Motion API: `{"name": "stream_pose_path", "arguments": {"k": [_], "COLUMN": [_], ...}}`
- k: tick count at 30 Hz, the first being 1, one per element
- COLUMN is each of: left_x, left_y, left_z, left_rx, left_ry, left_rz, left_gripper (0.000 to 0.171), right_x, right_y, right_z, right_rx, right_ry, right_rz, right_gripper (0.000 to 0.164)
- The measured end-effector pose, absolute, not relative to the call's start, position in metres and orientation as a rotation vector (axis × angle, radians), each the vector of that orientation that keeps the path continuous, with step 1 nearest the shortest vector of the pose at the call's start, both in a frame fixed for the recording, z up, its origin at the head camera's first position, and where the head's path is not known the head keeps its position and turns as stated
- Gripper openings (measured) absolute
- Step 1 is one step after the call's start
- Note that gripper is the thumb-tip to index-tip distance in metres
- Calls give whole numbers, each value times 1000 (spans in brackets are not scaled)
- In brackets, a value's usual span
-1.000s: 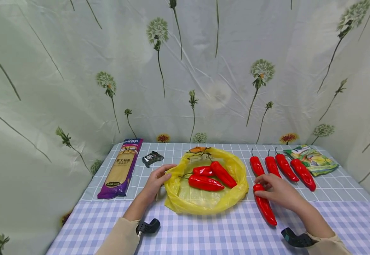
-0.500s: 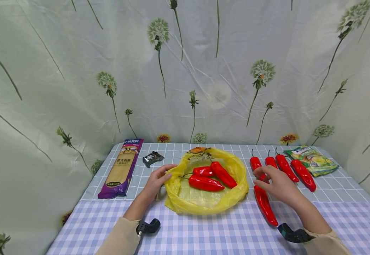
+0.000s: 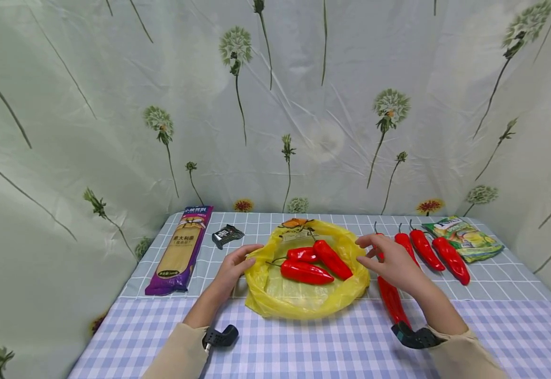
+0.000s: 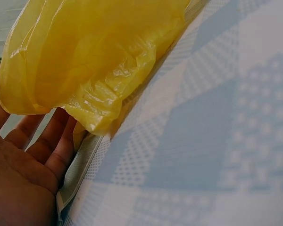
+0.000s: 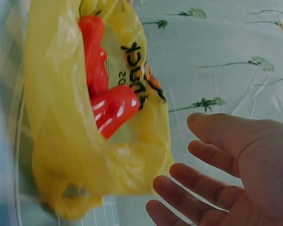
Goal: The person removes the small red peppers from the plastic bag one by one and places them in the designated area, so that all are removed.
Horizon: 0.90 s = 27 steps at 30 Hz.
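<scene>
A yellow plastic bag lies wide-mouthed at the middle of the table, with red peppers inside. At its left rim my left hand holds the plastic between thumb and fingers; the left wrist view shows the fingers partly behind the bag. My right hand hovers by the right rim with nothing in it, thumb and fingers apart. In the right wrist view this right hand is beside the bag. A pepper lies below my right hand, partly covered by the wrist camera.
Several red peppers lie at the right, some partly hidden by my right hand. Behind them is a green and yellow packet. A purple pasta pack and a small black packet lie at the left. Patterned curtain closes the back.
My right hand has let go of the near pepper, lifted off and moved left to the bag's right rim. The pepper stays on the table. The left hand has not moved.
</scene>
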State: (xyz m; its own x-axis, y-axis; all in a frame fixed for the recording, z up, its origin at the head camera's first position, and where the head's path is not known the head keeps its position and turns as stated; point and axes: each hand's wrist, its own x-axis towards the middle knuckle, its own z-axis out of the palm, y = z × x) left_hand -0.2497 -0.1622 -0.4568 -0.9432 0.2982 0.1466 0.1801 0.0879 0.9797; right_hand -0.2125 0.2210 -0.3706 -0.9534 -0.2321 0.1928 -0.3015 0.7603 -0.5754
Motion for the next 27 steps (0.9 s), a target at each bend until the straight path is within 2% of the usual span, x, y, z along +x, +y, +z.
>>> {"name": "stream_pose_path", "arguments": {"k": [27], "left_x": [-250], "left_y": [-163], "left_z": [-458], "left_rx": [459], "left_ry": [2256], "left_rz": [1976], "left_gripper": [43], "right_x": [-239], "right_y": [156], "right_z": [-393], "right_rx": [383], "right_ry": [-2882], "right_rz": [1237], "right_gripper": [56]}}
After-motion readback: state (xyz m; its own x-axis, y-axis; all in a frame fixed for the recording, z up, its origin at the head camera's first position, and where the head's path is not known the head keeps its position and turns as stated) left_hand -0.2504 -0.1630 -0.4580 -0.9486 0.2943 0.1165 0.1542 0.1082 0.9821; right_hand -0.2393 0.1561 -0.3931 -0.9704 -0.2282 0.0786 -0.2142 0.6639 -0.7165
